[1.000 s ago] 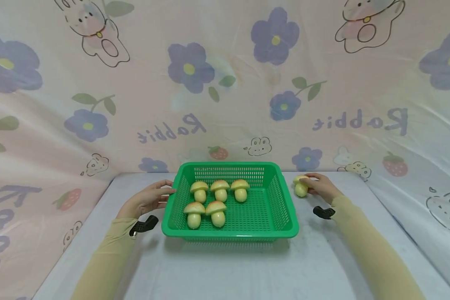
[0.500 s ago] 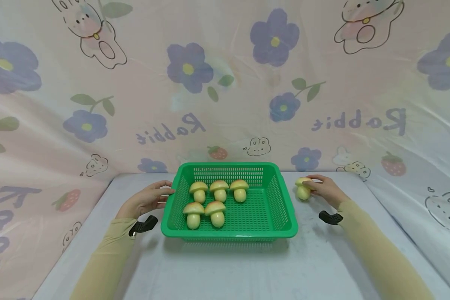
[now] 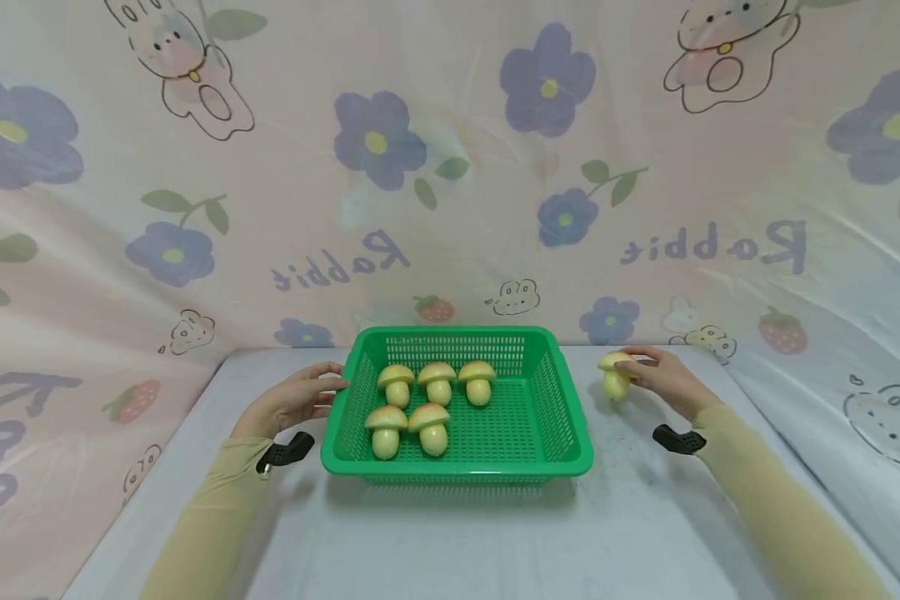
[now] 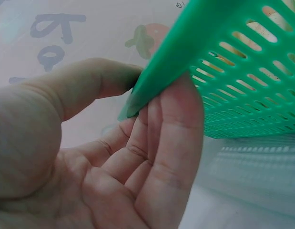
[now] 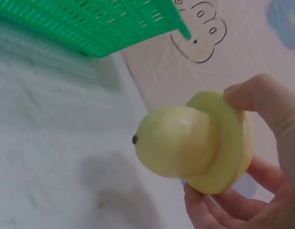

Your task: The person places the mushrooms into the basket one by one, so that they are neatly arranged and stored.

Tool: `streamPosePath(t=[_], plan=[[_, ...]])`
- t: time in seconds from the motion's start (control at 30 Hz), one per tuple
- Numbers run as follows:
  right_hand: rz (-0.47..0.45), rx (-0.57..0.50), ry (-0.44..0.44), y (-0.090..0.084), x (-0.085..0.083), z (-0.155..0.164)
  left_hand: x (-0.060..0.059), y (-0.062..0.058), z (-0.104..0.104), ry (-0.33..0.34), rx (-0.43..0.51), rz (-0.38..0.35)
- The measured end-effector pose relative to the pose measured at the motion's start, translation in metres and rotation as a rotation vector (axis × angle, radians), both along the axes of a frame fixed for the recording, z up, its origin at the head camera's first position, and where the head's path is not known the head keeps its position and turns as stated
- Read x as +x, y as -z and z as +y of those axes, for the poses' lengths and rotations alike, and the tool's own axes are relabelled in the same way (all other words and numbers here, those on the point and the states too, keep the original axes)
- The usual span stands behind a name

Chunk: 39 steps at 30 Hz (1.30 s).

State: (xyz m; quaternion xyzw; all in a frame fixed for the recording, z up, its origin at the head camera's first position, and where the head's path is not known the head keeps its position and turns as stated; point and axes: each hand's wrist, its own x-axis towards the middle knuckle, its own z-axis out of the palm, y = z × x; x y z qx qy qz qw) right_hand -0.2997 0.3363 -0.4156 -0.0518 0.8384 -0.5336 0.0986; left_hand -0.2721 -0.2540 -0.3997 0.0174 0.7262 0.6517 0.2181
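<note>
I judge the toy mushroom (image 5: 195, 140) light, rigid and smooth; my right hand (image 3: 667, 379) pinches its cap, fingers (image 5: 261, 102) clamped at the rim.

Open table (image 3: 630, 467) between mushroom (image 3: 615, 375) and basket (image 3: 562, 400); basket's right half free beside five mushrooms (image 3: 427, 396).

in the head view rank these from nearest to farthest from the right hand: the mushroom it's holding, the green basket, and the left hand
1. The pale yellow toy mushroom, pinched in the right hand itself, right of the basket.
2. The green slotted plastic basket, its right wall just left of that mushroom.
3. The left hand, gripping the basket's far left rim.
</note>
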Motion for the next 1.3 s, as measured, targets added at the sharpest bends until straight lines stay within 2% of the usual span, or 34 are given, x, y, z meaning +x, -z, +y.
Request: streamPosePath(t=[0.43, 0.9, 1.1, 1.3], plan=[[0.065, -0.009, -0.029, -0.036, 0.008, -0.010, 0.000, -0.001, 0.000, -0.010, -0.009, -0.013], [0.060, -0.035, -0.086, -0.068, 0.022, -0.030, 0.002, -0.003, 0.001, -0.016, -0.009, -0.021], [0.068, -0.042, -0.120, -0.073, 0.025, -0.043, 0.001, 0.000, 0.000, -0.011, -0.015, -0.010], [0.101, -0.030, -0.131, -0.072, 0.021, -0.056, 0.001, -0.001, 0.000, -0.011, -0.026, -0.002]])
